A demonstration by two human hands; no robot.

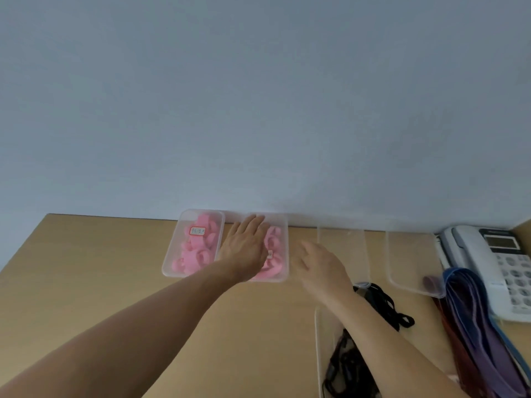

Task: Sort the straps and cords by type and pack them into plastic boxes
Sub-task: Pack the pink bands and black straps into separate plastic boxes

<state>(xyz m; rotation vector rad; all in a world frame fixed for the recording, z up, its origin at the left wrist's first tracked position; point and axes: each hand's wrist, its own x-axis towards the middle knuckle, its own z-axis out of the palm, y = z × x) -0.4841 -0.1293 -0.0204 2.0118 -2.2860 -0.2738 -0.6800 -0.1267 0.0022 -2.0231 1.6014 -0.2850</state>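
Illumination: soft, even and moderately dim, with a cool blue-grey cast on the wall (258,96). Shadows on the desk (100,268) are faint and diffuse. Sharpness is low throughout; the right hand (319,265) shows motion blur. Wide-angle distortion slants the desk edges at the frame sides

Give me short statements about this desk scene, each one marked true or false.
1. The left hand lies flat on a box of pink straps. True.
2. The telephone is black. False: it is white.
3. A second box of pink straps stands left of the first. True.
4. The right hand grips the black cords. False: it holds nothing; the cords lie on the desk.
5. The purple straps lie at the far left. False: they lie at the right, beside the telephone.
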